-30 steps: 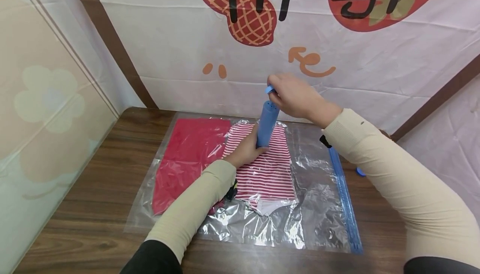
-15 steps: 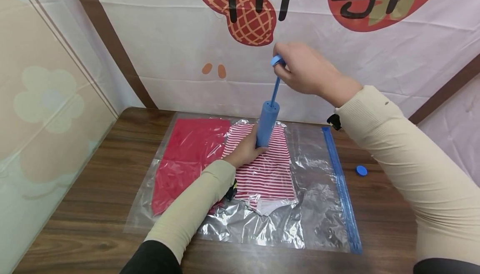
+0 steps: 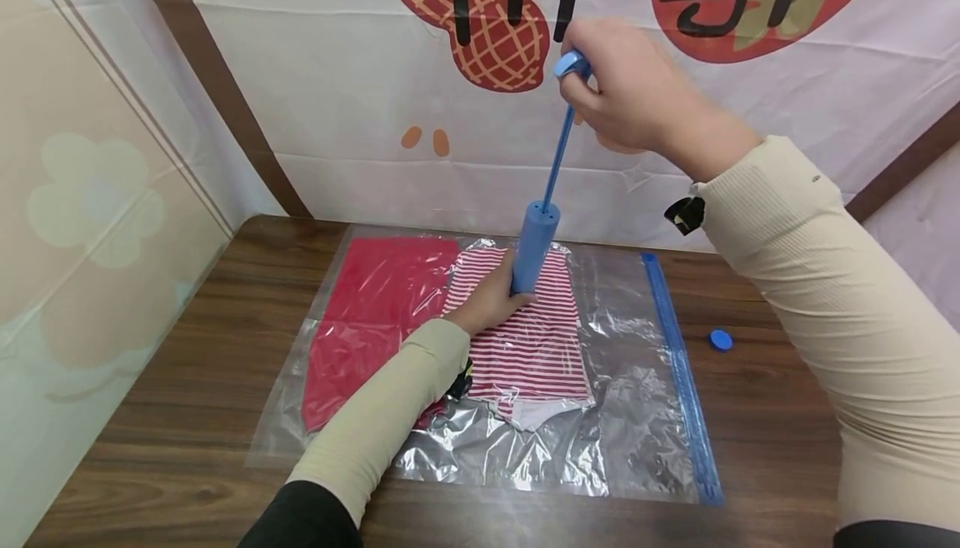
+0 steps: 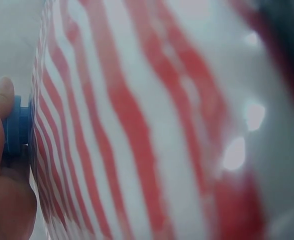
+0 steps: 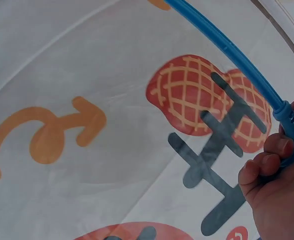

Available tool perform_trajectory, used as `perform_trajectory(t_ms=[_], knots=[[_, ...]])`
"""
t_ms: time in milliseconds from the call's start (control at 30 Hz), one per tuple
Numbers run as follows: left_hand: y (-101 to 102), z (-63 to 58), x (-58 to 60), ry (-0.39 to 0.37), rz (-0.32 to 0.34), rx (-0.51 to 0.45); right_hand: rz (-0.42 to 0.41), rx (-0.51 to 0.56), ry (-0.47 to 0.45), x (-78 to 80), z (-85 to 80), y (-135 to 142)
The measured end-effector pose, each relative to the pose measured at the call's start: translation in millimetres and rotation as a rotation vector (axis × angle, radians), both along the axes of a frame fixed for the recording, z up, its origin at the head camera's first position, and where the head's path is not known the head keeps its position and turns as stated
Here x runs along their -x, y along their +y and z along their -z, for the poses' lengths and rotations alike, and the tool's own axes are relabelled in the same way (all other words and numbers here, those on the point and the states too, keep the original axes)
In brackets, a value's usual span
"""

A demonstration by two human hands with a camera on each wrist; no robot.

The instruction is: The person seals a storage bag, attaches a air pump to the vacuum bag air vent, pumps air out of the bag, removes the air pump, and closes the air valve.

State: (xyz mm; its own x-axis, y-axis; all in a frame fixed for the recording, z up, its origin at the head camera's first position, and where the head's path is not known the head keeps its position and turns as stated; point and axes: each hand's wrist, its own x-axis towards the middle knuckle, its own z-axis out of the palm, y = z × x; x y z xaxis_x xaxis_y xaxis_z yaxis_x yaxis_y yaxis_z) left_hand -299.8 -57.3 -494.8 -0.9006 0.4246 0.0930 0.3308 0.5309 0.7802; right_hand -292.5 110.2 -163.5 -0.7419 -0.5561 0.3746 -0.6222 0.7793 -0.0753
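Together, the right hand [image 3: 630, 86] and left hand [image 3: 491, 298] clamp opposite ends of a blue pump [image 3: 536, 244] near the frame's centre.
Right fingers curl round the handle [image 3: 572, 63], that forearm reaching up from the lower right; left thumb and fingers grip the barrel's base, that forearm slanting up from the bottom edge. A thin rod [image 3: 557, 161] joins handle to smooth cylinder, the long axis near upright, its top leaning right. Below, a glossy, wrinkled clear bag [image 3: 626, 381] covers plain red cloth [image 3: 375, 315] and striped cloth [image 3: 528, 356]; farther right, a round blue cap [image 3: 721, 341] lies on the wood-grain table [image 3: 150, 423].
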Motion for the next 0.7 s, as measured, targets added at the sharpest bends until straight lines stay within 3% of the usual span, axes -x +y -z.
perform_trajectory(t_ms=[700], knots=[[-1.1, 0.6, 1.6, -0.027, 0.000, -0.009, 0.010, 0.004, 0.052, 3.8, 5.5, -5.0]])
